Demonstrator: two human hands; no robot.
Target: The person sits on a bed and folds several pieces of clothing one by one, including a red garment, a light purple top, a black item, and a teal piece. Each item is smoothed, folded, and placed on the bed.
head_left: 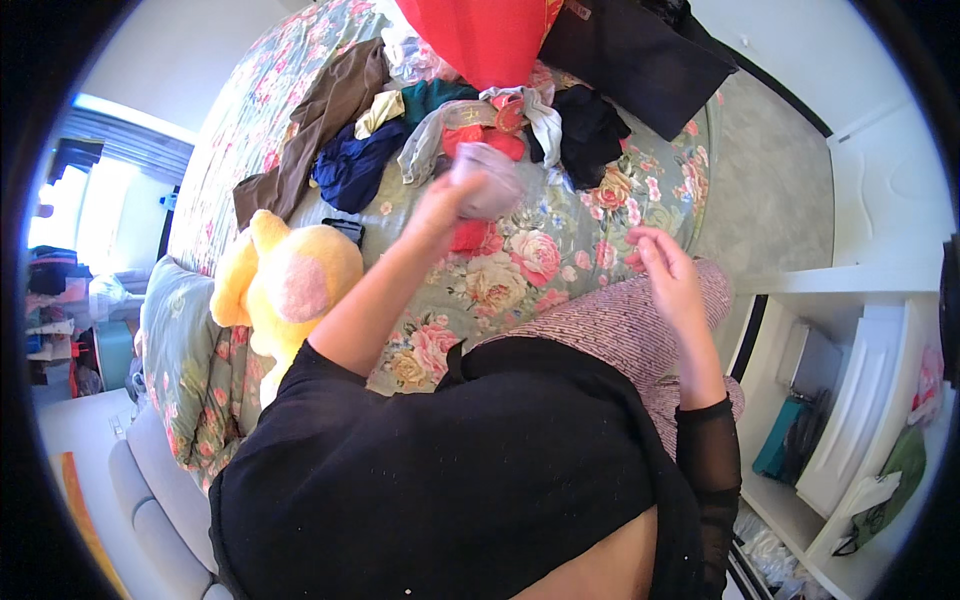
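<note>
My left hand (436, 215) is closed around a bundle of pale pinkish-grey cloth (490, 182), blurred by motion, and holds it above the bed. Just below the bundle, a small red cloth (475, 237) lies on the flowered bedspread (480, 325). Red pieces (483, 140) and a grey garment (428, 145) lie beyond it. My right hand (668, 275) is raised over my patterned trouser leg (600, 325), with nothing in it and its fingers loosely stretched out. Nearer my left arm sits a yellow plush toy (290, 275) with a pink patch.
Brown trousers (335, 105), navy cloth (350, 168), cream cloth (380, 113), dark green cloth (435, 98) and black clothes (590, 130) lie across the bed. A large red bag-like item (490, 40) and a black case-like item (640, 65) stand farther back. White shelving (850, 400) is at right.
</note>
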